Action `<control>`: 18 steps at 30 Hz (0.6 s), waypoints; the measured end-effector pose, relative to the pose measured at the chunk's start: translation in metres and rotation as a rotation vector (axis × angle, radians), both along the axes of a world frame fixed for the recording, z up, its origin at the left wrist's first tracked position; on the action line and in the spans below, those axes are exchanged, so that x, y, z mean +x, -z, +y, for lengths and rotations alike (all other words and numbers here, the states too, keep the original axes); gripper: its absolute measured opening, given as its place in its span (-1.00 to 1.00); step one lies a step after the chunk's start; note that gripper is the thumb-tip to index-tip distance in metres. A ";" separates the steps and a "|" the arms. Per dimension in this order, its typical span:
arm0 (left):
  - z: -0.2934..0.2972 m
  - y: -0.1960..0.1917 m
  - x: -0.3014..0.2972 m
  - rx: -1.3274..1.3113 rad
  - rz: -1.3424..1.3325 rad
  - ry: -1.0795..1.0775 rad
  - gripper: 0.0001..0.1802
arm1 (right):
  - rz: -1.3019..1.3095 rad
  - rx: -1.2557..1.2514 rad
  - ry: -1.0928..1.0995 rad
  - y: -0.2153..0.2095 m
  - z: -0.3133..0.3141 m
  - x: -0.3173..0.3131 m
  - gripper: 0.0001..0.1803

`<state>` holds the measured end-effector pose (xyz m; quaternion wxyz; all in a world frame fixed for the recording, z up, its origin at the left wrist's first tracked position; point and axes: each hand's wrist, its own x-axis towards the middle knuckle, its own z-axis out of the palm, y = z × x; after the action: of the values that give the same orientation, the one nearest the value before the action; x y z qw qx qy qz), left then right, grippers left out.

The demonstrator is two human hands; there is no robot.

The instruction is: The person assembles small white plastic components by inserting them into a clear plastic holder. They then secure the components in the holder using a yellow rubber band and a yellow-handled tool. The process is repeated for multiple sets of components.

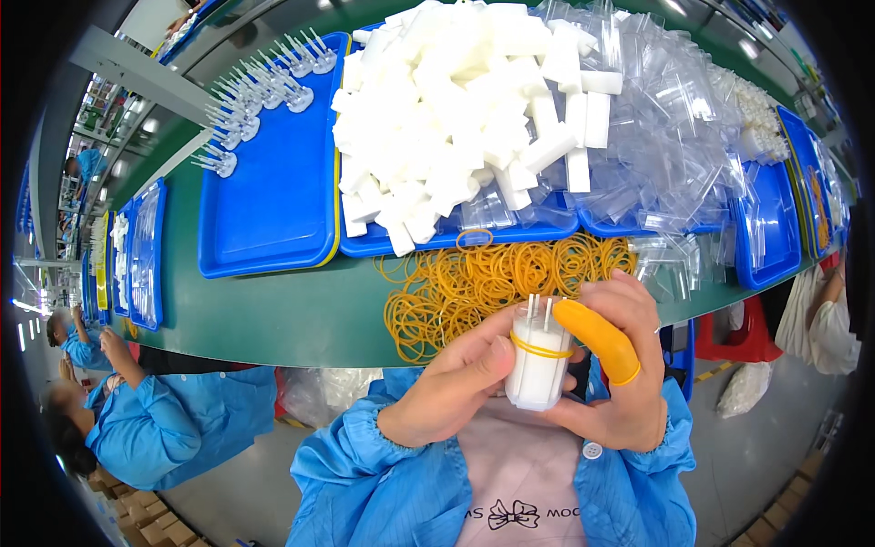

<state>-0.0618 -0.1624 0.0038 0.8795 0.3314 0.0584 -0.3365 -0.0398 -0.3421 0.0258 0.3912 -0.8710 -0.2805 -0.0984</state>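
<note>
Close to my chest, a small bundle of white foam and clear plastic (536, 378) stands upright between my hands. A yellow rubber band (541, 346) circles its upper part, and thin white prongs stick up from the top. My left hand (460, 378) grips the bundle from the left, thumb against its side. From the right, my right hand (624, 365) holds it too, an orange finger cot (597, 339) on one finger bent over the top edge. The fingers behind the bundle are partly hidden. Just beyond my hands lies a heap of yellow rubber bands (492, 278) on the green table (264, 314).
White foam blocks (447, 109) pile high on a tray, beside a mound of clear plastic pieces (665, 118). A blue tray (269, 201) at left holds several clear pronged parts (264, 87). A person in a blue coat (173, 424) sits at the left.
</note>
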 end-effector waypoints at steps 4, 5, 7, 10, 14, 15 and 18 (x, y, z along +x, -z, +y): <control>-0.001 0.011 -0.003 0.155 -0.242 -0.095 -0.22 | -0.118 -0.116 -0.025 0.003 0.003 -0.003 -0.39; -0.001 0.012 -0.003 0.232 -0.324 -0.112 -0.22 | -0.111 -0.104 -0.030 0.002 0.004 -0.002 -0.39; 0.002 0.007 -0.004 0.164 -0.240 -0.111 -0.23 | -0.098 -0.082 -0.035 0.001 0.007 0.000 -0.40; 0.003 0.001 -0.001 0.073 -0.183 -0.099 -0.23 | 0.046 0.048 -0.028 -0.005 0.003 0.001 -0.42; 0.003 0.000 -0.001 0.106 -0.103 -0.077 -0.24 | -0.113 -0.123 -0.017 -0.003 -0.001 0.000 -0.41; 0.001 0.000 -0.001 0.151 -0.135 -0.102 -0.25 | -0.135 -0.137 0.002 -0.002 0.000 0.000 -0.41; -0.006 0.003 -0.001 0.238 -0.248 -0.165 -0.29 | -0.165 -0.184 0.037 -0.002 0.005 -0.001 -0.41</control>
<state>-0.0624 -0.1688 0.0007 0.8592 0.4661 0.0160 -0.2104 -0.0408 -0.3374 0.0279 0.2831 -0.8973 -0.3033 -0.1508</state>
